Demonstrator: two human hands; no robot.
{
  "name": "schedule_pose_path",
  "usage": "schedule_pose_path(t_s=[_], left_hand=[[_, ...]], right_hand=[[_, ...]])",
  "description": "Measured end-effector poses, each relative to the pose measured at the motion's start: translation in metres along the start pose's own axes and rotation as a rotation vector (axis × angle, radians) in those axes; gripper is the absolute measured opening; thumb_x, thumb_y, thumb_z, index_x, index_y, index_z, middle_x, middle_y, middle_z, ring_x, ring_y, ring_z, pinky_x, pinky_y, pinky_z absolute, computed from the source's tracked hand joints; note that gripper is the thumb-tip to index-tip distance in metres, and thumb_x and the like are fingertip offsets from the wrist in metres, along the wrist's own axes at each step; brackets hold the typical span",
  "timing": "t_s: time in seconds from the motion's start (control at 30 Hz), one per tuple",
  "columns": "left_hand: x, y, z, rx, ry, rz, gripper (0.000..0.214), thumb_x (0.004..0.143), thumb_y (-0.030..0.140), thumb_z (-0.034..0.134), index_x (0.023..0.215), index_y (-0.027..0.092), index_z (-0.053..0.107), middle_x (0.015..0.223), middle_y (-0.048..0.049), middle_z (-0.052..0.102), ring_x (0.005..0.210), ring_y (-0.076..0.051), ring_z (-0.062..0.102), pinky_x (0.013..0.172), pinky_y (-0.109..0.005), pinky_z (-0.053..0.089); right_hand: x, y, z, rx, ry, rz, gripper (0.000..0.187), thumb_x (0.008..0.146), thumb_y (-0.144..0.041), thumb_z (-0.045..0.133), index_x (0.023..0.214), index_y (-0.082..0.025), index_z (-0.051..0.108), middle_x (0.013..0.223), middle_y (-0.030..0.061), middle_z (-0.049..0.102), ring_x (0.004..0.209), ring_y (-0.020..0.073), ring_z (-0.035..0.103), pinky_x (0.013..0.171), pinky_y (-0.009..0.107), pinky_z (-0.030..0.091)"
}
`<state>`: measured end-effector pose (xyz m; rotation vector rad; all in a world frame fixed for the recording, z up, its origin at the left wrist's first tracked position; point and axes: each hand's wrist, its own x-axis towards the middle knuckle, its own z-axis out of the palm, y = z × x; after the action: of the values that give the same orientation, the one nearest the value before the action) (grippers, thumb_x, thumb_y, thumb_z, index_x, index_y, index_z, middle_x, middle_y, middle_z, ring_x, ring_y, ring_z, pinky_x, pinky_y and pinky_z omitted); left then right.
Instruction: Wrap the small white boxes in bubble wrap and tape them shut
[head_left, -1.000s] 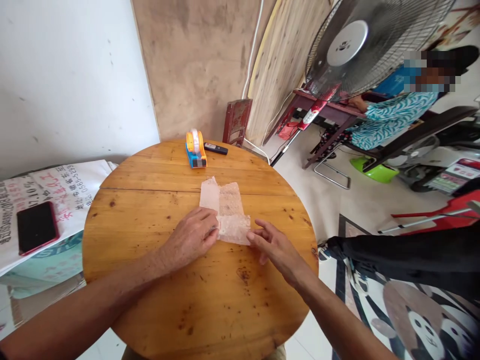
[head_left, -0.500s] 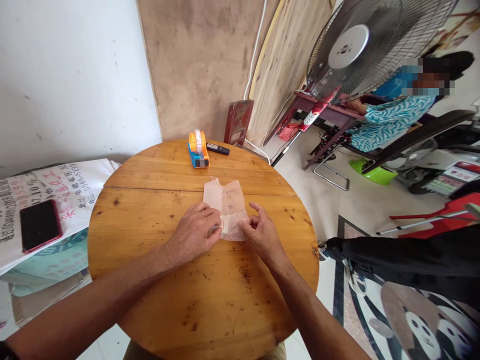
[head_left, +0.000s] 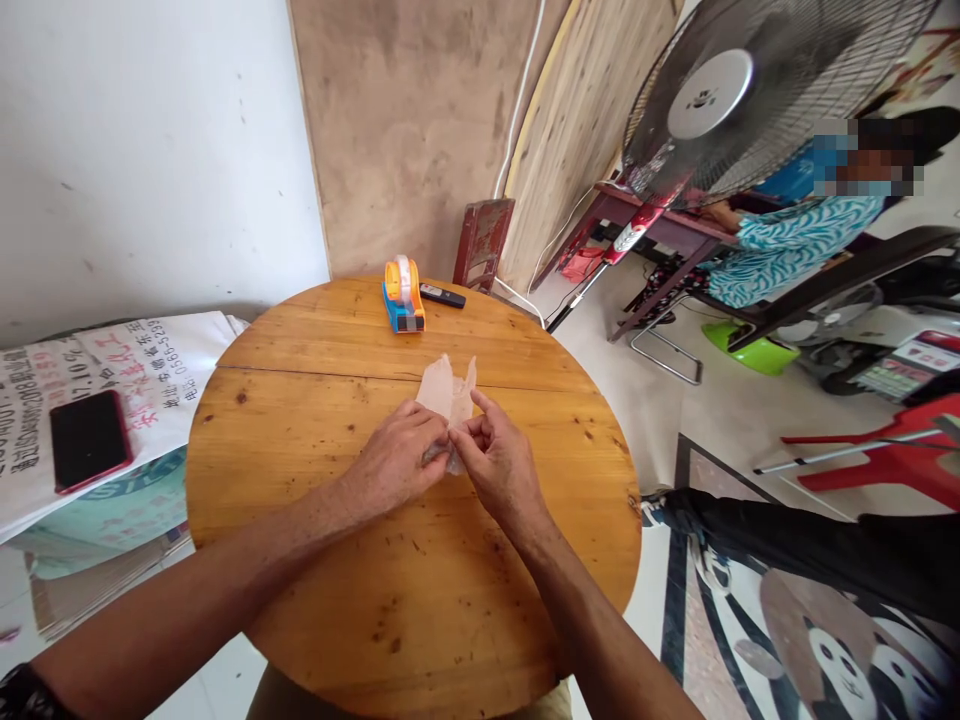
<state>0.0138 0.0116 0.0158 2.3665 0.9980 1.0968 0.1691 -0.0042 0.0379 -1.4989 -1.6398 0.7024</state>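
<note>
A thin, translucent whitish sheet that looks like bubble wrap (head_left: 437, 385) lies folded on the round wooden table (head_left: 300, 420). My left hand (head_left: 405, 445) is closed at the sheet's left side, its fingers curled on the near edge. From the right, my right hand (head_left: 495, 455) pinches the sheet's right part and holds it folded over toward the left. The fingertips of both hands nearly meet, and they hide the near part of the sheet. Whether something lies inside the fold I cannot tell.
An orange and blue tape dispenser (head_left: 403, 295) stands at the table's far side beside a black remote (head_left: 442, 296). Left of the table, a phone (head_left: 90, 442) lies on printed sacks. A pedestal fan (head_left: 709, 95) and a seated person (head_left: 802, 245) are at the right.
My right hand has moved left, folding the sheet's right side over toward my left hand. The sheet now looks narrower, with its right flap raised. The view has shifted slightly.
</note>
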Motion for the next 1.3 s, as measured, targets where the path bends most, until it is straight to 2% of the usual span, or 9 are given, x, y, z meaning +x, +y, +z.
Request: schedule_pose_path(t_s=[0.17, 0.4, 0.5, 0.6, 0.7, 0.83, 1.1, 1.2, 1.3], left_hand=[[0.0, 0.002, 0.0, -0.018, -0.017, -0.147, 0.013, 0.08, 0.016, 0.059, 0.093, 0.018, 0.059, 0.093, -0.0072, 0.067, 0.091, -0.023, 0.059, 0.077, -0.036, 0.052], [-0.002, 0.0, 0.0, -0.107, 0.01, -0.185, 0.052, 0.074, 0.012, 0.058, 0.126, 0.017, 0.05, 0.119, -0.0109, 0.064, 0.107, -0.024, 0.059, 0.09, -0.04, 0.051], [-0.002, -0.001, -0.004, -0.11, 0.059, -0.226, 0.051, 0.068, 0.007, 0.055, 0.118, 0.017, 0.054, 0.114, -0.0098, 0.064, 0.106, -0.024, 0.059, 0.09, -0.04, 0.051], [-0.001, -0.001, -0.006, -0.134, 0.124, -0.311, 0.036, 0.069, 0.009, 0.054, 0.103, 0.016, 0.058, 0.094, -0.0054, 0.062, 0.085, -0.019, 0.06, 0.073, -0.033, 0.053], [0.001, 0.0, -0.005, -0.216, 0.11, -0.393, 0.021, 0.074, 0.017, 0.058, 0.095, 0.017, 0.059, 0.08, -0.0001, 0.056, 0.066, -0.012, 0.054, 0.058, -0.025, 0.047], [0.002, 0.003, 0.0, -0.221, 0.069, -0.407, 0.015, 0.074, 0.023, 0.064, 0.086, 0.019, 0.056, 0.075, 0.0032, 0.053, 0.063, -0.011, 0.05, 0.058, -0.025, 0.043], [0.0, -0.002, 0.006, -0.126, 0.036, -0.344, 0.008, 0.074, 0.018, 0.061, 0.081, 0.019, 0.057, 0.077, 0.0025, 0.055, 0.065, -0.013, 0.05, 0.059, -0.025, 0.039], [0.0, -0.002, 0.004, -0.059, 0.027, -0.295, 0.008, 0.073, 0.018, 0.063, 0.079, 0.02, 0.058, 0.081, -0.0002, 0.057, 0.078, -0.018, 0.055, 0.068, -0.029, 0.044], [0.0, -0.003, 0.003, -0.057, 0.037, -0.253, 0.011, 0.073, 0.016, 0.064, 0.081, 0.02, 0.058, 0.094, -0.0038, 0.059, 0.094, -0.022, 0.056, 0.08, -0.036, 0.048]], right_hand=[[-0.011, -0.001, -0.001, -0.028, -0.089, -0.02, 0.053, 0.087, -0.028, 0.052, 0.137, -0.013, 0.045, 0.093, 0.0071, 0.071, 0.075, 0.0165, 0.066, 0.07, 0.029, 0.051], [-0.022, -0.002, -0.001, -0.304, -0.16, -0.22, 0.055, 0.089, -0.017, 0.04, 0.144, -0.015, 0.033, 0.109, 0.0123, 0.069, 0.088, 0.0218, 0.065, 0.078, 0.036, 0.051], [-0.022, 0.001, 0.004, -0.378, -0.153, -0.263, 0.062, 0.085, -0.016, 0.044, 0.146, -0.014, 0.028, 0.11, 0.0138, 0.067, 0.086, 0.0226, 0.063, 0.074, 0.037, 0.052], [-0.024, 0.005, 0.007, -0.39, -0.129, -0.31, 0.067, 0.084, -0.015, 0.046, 0.148, -0.015, 0.023, 0.11, 0.0134, 0.067, 0.084, 0.0217, 0.063, 0.075, 0.036, 0.052], [-0.026, 0.005, 0.007, -0.412, -0.116, -0.332, 0.071, 0.083, -0.015, 0.047, 0.149, -0.014, 0.021, 0.112, 0.0149, 0.067, 0.084, 0.0229, 0.063, 0.077, 0.039, 0.052], [-0.025, 0.002, 0.002, -0.362, -0.147, -0.32, 0.076, 0.078, -0.014, 0.048, 0.149, -0.013, 0.022, 0.114, 0.0151, 0.067, 0.083, 0.0224, 0.062, 0.077, 0.038, 0.052], [0.006, -0.005, -0.038, -0.024, -0.335, -0.124, 0.05, 0.084, -0.019, 0.046, 0.134, -0.015, 0.05, 0.106, 0.0092, 0.071, 0.079, 0.0146, 0.063, 0.07, 0.027, 0.05], [0.031, -0.015, -0.055, -0.275, -0.249, -0.153, 0.037, 0.089, -0.022, 0.045, 0.12, -0.017, 0.063, 0.094, 0.0062, 0.072, 0.077, 0.0153, 0.063, 0.071, 0.028, 0.046], [0.057, -0.025, -0.055, -0.634, -0.426, -0.225, 0.043, 0.089, -0.017, 0.044, 0.129, -0.024, 0.059, 0.08, 0.0014, 0.071, 0.069, 0.0151, 0.061, 0.064, 0.025, 0.038]])
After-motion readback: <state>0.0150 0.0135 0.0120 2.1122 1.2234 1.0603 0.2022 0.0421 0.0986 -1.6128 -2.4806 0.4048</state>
